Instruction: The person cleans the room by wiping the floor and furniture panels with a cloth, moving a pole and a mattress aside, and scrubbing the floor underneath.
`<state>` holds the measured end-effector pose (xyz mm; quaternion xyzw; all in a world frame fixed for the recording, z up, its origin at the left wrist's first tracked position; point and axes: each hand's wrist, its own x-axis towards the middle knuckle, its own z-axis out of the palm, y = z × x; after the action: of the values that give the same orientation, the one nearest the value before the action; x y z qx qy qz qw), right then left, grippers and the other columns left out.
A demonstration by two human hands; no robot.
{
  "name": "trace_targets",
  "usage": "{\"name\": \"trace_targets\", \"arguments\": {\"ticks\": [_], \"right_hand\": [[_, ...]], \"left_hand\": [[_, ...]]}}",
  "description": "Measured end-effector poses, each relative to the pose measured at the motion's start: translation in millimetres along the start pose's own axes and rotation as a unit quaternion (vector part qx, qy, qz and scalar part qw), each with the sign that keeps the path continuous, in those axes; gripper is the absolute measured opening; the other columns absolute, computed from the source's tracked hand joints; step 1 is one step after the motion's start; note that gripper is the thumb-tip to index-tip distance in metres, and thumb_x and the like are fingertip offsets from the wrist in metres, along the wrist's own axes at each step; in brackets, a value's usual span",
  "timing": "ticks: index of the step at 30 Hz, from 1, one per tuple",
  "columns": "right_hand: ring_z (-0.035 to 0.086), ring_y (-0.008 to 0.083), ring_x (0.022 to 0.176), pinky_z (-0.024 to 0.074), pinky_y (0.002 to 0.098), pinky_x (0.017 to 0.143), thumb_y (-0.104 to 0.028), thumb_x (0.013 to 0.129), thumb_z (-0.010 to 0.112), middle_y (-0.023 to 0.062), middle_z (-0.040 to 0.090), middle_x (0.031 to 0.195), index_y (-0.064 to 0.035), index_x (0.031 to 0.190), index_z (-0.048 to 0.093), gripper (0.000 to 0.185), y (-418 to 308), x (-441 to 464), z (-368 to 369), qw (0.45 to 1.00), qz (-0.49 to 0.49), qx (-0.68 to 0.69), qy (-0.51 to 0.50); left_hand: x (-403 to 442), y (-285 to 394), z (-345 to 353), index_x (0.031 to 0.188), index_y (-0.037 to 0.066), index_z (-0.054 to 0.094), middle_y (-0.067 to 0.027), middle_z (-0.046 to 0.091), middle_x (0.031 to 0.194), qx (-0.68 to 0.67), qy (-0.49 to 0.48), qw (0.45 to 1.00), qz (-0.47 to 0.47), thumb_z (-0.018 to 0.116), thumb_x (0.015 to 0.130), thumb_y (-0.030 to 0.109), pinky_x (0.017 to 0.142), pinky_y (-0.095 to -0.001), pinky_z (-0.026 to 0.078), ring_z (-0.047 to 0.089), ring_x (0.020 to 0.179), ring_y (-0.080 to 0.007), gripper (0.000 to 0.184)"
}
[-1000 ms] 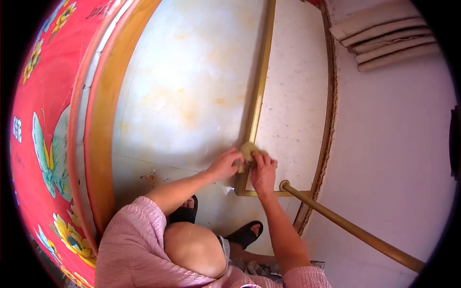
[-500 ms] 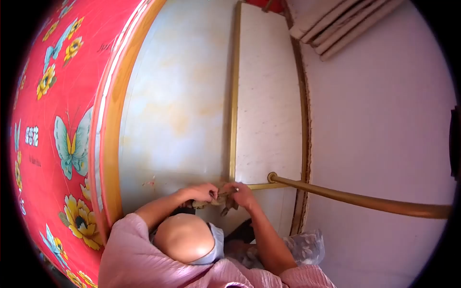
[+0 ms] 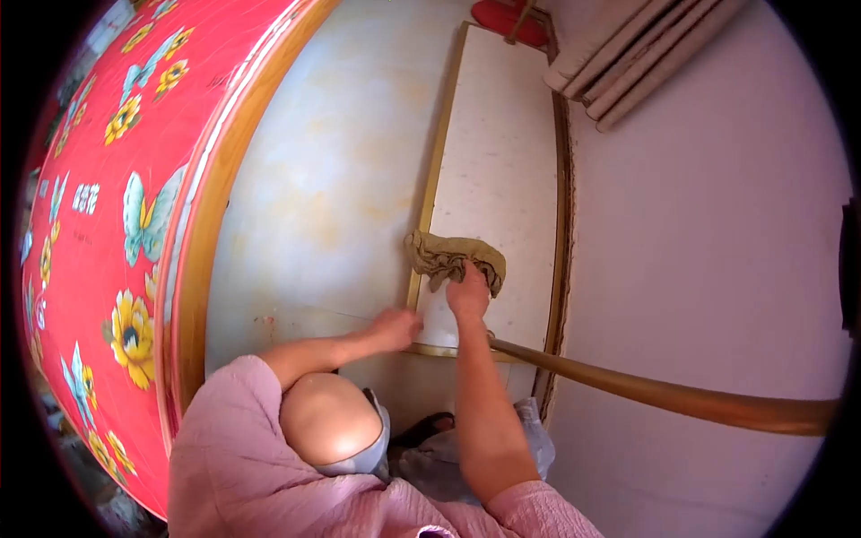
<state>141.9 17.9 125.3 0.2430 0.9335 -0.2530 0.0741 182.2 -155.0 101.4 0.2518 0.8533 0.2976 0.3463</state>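
My right hand (image 3: 468,294) is closed on a crumpled brown cloth (image 3: 459,253). The cloth is spread over the near part of a long white panel (image 3: 502,134) with gold edging, its left end hanging over the edge. My left hand (image 3: 396,330) is just left of the panel's near corner, apart from the cloth. Its fingers are blurred and partly turned away, so their hold is unclear.
A gold pole (image 3: 646,377) runs from the panel's near end to the right. A red butterfly-patterned cover (image 3: 99,224) over a wooden edge stands left of the pale floor (image 3: 314,170). Beige curtain folds (image 3: 628,67) hang at top right by the wall (image 3: 700,224).
Both hands were together on the cloth at the panel's near edge. My right hand has carried it forward onto the panel and spread it; my left hand has let go.
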Motion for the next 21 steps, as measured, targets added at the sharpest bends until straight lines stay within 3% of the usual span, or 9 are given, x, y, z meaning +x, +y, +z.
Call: {"name": "trace_targets", "arguments": {"ticks": [3,6,9,12,13,15,17,19,21], "right_hand": [[0.061,0.0385,0.099,0.0486,0.0471,0.087,-0.023,0.083,0.060,0.0209,0.065,0.105,-0.0054,0.106,0.066,0.029,-2.4,-8.9,35.1,0.996,0.010,0.086,-0.011],[0.063,0.0401,0.089,0.0498,0.0474,0.080,-0.026,0.085,0.060,0.0227,0.067,0.092,-0.0006,0.092,0.068,0.028,-10.8,-13.8,59.9,0.983,-0.031,0.175,-0.049],[0.065,0.0395,0.084,0.0505,0.0455,0.076,-0.028,0.085,0.062,0.0220,0.068,0.087,0.0001,0.085,0.069,0.029,-27.1,-16.3,51.4,0.970,-0.063,0.223,-0.068],[0.065,0.0380,0.080,0.0507,0.0442,0.074,-0.027,0.085,0.062,0.0205,0.068,0.083,-0.0003,0.081,0.070,0.028,-30.9,6.9,29.9,0.966,-0.073,0.248,0.001],[0.066,0.0374,0.079,0.0508,0.0438,0.073,-0.026,0.085,0.063,0.0200,0.068,0.081,-0.0003,0.080,0.070,0.027,-21.9,11.7,24.2,0.965,-0.078,0.249,0.031],[0.065,0.0358,0.076,0.0511,0.0431,0.075,-0.024,0.083,0.065,0.0199,0.068,0.082,-0.0007,0.082,0.071,0.024,1.0,27.2,9.8,0.968,-0.053,0.221,0.103],[0.066,0.0273,0.086,0.0515,0.0376,0.080,-0.013,0.081,0.067,0.0148,0.070,0.092,-0.0026,0.096,0.071,0.018,12.7,34.1,-15.9,0.969,-0.014,0.190,0.158],[0.061,0.0323,0.097,0.0468,0.0415,0.089,-0.014,0.084,0.062,0.0156,0.067,0.101,-0.0043,0.104,0.068,0.023,31.1,45.8,-24.7,0.963,-0.081,0.136,0.219],[0.053,0.0354,0.113,0.0401,0.0463,0.100,-0.010,0.085,0.058,0.0155,0.060,0.120,-0.0073,0.120,0.060,0.035,40.6,49.0,-29.4,0.975,-0.111,0.092,0.170]], "left_hand": [[-21.7,51.5,12.1,0.108,0.006,0.067,-0.0227,0.067,0.104,0.071,-0.205,0.976,0.036,0.053,0.088,0.019,0.085,-0.0472,0.049,0.063,0.096,-0.0395,0.028],[-39.4,113.9,-42.1,0.110,0.004,0.067,-0.0218,0.067,0.110,0.126,-0.333,0.931,0.083,0.054,0.090,0.025,0.088,-0.0473,0.048,0.063,0.099,-0.0372,0.032],[-34.5,110.8,-71.6,0.106,0.002,0.070,-0.0195,0.067,0.112,0.184,-0.312,0.932,0.018,0.055,0.089,0.032,0.091,-0.0451,0.048,0.061,0.108,-0.0342,0.037],[-17.0,108.6,-83.4,0.101,0.002,0.072,-0.0175,0.068,0.110,0.256,-0.213,0.941,0.065,0.056,0.088,0.031,0.095,-0.0468,0.046,0.057,0.116,-0.0348,0.035],[-5.8,105.2,-75.9,0.113,0.003,0.068,-0.0176,0.062,0.123,0.221,-0.250,0.941,0.049,0.060,0.087,0.031,0.099,-0.0494,0.042,0.049,0.126,-0.0359,0.039],[22.5,89.1,-71.0,0.124,0.005,0.060,-0.0183,0.052,0.136,0.260,-0.149,0.950,0.086,0.060,0.087,0.027,0.101,-0.0491,0.040,0.044,0.130,-0.0361,0.043],[49.0,73.5,-69.9,0.133,0.007,0.052,-0.0186,0.042,0.145,0.246,-0.030,0.964,0.100,0.060,0.087,0.022,0.103,-0.0491,0.039,0.040,0.132,-0.0360,0.050],[80.3,58.5,-82.3,0.141,0.009,0.044,-0.0185,0.032,0.151,0.185,0.103,0.973,0.086,0.060,0.087,0.016,0.102,-0.0492,0.039,0.037,0.133,-0.0356,0.057],[94.7,41.5,-94.0,0.143,0.011,0.041,-0.0182,0.034,0.149,0.141,0.070,0.984,0.085,0.060,0.086,0.012,0.100,-0.0504,0.040,0.039,0.129,-0.0360,0.059]]}}
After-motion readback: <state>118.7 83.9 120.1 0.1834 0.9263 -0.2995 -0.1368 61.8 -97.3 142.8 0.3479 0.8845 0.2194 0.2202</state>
